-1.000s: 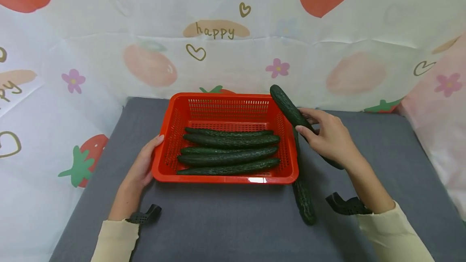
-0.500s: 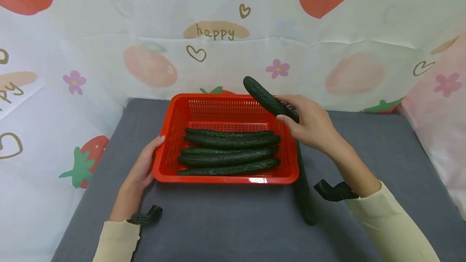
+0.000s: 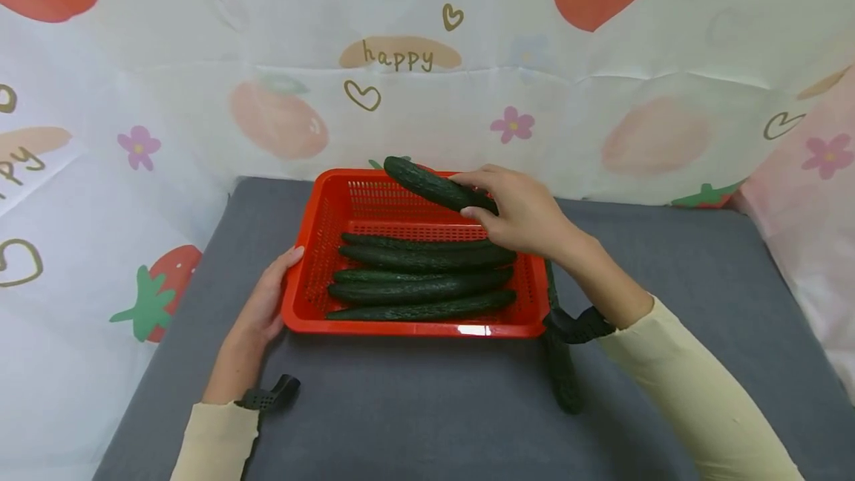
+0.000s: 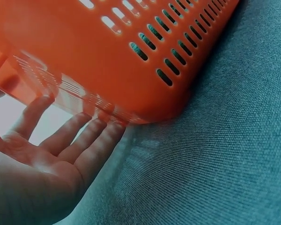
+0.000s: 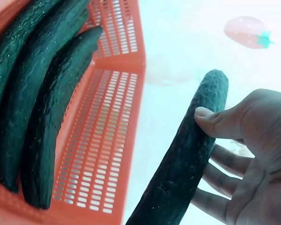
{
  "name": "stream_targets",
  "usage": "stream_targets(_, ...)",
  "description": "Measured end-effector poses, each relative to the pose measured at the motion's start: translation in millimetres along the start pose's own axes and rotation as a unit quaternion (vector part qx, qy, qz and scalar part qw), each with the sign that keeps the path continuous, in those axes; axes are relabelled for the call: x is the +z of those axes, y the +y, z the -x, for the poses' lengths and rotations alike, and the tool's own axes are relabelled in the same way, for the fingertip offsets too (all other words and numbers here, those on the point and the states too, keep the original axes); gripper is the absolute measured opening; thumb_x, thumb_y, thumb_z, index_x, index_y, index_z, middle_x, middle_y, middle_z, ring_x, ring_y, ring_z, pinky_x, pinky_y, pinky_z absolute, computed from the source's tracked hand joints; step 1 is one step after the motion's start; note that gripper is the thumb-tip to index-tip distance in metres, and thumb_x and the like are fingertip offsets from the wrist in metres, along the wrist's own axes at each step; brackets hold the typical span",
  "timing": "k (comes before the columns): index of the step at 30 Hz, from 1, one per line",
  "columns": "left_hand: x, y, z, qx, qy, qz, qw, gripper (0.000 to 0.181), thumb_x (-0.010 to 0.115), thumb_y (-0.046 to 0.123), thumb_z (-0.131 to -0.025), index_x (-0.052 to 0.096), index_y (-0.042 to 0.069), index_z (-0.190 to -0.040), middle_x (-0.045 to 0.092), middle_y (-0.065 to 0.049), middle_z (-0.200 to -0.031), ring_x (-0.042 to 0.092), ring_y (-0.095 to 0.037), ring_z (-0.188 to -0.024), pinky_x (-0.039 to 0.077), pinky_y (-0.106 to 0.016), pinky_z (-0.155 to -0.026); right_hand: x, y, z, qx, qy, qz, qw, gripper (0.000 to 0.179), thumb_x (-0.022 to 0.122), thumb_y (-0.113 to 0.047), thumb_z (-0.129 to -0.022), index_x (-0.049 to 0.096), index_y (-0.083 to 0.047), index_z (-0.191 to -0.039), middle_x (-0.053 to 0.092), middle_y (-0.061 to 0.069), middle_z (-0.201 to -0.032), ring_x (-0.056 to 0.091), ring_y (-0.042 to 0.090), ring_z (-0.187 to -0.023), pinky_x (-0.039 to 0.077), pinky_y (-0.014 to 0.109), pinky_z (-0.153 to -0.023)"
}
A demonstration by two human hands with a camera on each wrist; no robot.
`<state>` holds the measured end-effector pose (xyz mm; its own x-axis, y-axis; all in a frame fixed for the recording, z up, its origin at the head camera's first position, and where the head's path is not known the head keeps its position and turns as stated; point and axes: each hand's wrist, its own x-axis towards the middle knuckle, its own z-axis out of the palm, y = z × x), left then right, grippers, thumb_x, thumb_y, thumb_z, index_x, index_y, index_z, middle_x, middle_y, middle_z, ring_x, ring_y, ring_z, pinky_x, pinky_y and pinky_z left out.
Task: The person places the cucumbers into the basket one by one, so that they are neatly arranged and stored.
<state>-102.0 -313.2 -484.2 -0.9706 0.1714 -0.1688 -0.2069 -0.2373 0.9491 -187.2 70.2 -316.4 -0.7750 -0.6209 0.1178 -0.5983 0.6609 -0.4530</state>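
My right hand (image 3: 524, 206) grips a dark green cucumber (image 3: 427, 184), thumb on one side and fingers on the other. Tilted, it hangs over the back part of a red plastic basket (image 3: 414, 329), its free end pointing to the back left. Several cucumbers (image 3: 421, 289) lie side by side across the basket floor. At the basket's left side, my left hand (image 3: 263, 299) holds the rim, thumb at the top edge; in the left wrist view its fingertips (image 4: 113, 130) press on the outer wall. The right wrist view shows the gripped cucumber (image 5: 178, 168) beside the basket's slotted wall (image 5: 96, 154).
Another cucumber (image 3: 564, 384) lies on the grey cloth-covered table (image 3: 414, 414), along the basket's right side and partly hidden by the right wrist's black strap (image 3: 580, 325). A white curtain (image 3: 401, 117) with fruit prints stands right behind the table.
My right hand has carried the cucumber leftward from beyond the basket's right rim to over its back part, and the cucumber lies flatter. The left hand and basket stay put.
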Motion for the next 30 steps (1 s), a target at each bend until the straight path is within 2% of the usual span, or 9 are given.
stream_targets(2,0.3,0.6,0.0,0.0,0.002,0.001,1.0,0.039,0.041,0.042,-0.114,0.048,0.022,-0.146,0.067,0.009,-0.126,0.068,-0.003,-0.11,0.06,-0.022,-0.094,2.0,-3.6,-5.4,-0.008,-0.006,0.006,0.9999,0.049,0.071,-0.017,-0.101,0.06,-0.012,-0.149,0.069,0.011,-0.139,0.068,0.03,-0.121,0.059,0.049,-0.096)
stream_targets(7,0.1,1.7,1.0,-0.007,0.002,0.003,1.0,0.038,0.041,0.042,-0.114,0.047,0.022,-0.146,0.066,0.009,-0.127,0.068,-0.003,-0.111,0.06,-0.023,-0.094,7.4,-10.7,-15.6,-0.024,-0.018,0.027,0.9992,0.049,0.071,-0.018,-0.101,0.06,-0.016,-0.149,0.069,0.007,-0.139,0.069,0.025,-0.11,0.059,0.042,-0.079)
stream_targets(16,0.1,3.1,1.5,-0.008,0.007,-0.008,0.9999,0.041,0.041,0.043,-0.114,0.046,0.022,-0.148,0.066,0.008,-0.128,0.067,-0.003,-0.112,0.06,-0.023,-0.095,13.7,-18.9,-29.3,-0.036,-0.031,0.038,0.9981,0.047,0.07,-0.018,-0.102,0.061,-0.017,-0.148,0.068,0.007,-0.14,0.07,0.025,-0.108,0.058,0.04,-0.075)
stream_targets(24,-0.6,1.6,1.1,-0.002,0.0,-0.002,1.0,0.037,0.04,0.04,-0.114,0.047,0.022,-0.145,0.068,0.008,-0.125,0.069,-0.003,-0.108,0.061,-0.024,-0.093,19.2,-24.1,-39.5,-0.03,-0.049,0.057,0.9968,0.046,0.069,-0.02,-0.103,0.062,-0.02,-0.148,0.068,0.006,-0.139,0.068,0.022,-0.093,0.053,0.035,-0.066)
stream_targets(30,-0.4,0.5,-0.3,0.002,-0.006,0.006,1.0,0.036,0.041,0.041,-0.114,0.048,0.022,-0.144,0.067,0.009,-0.124,0.069,-0.003,-0.108,0.061,-0.023,-0.093,24.3,-26.3,-46.5,-0.036,-0.051,0.084,0.9945,0.046,0.069,-0.018,-0.103,0.062,-0.021,-0.148,0.07,0.004,-0.133,0.067,0.02,-0.09,0.046,0.031,-0.06)
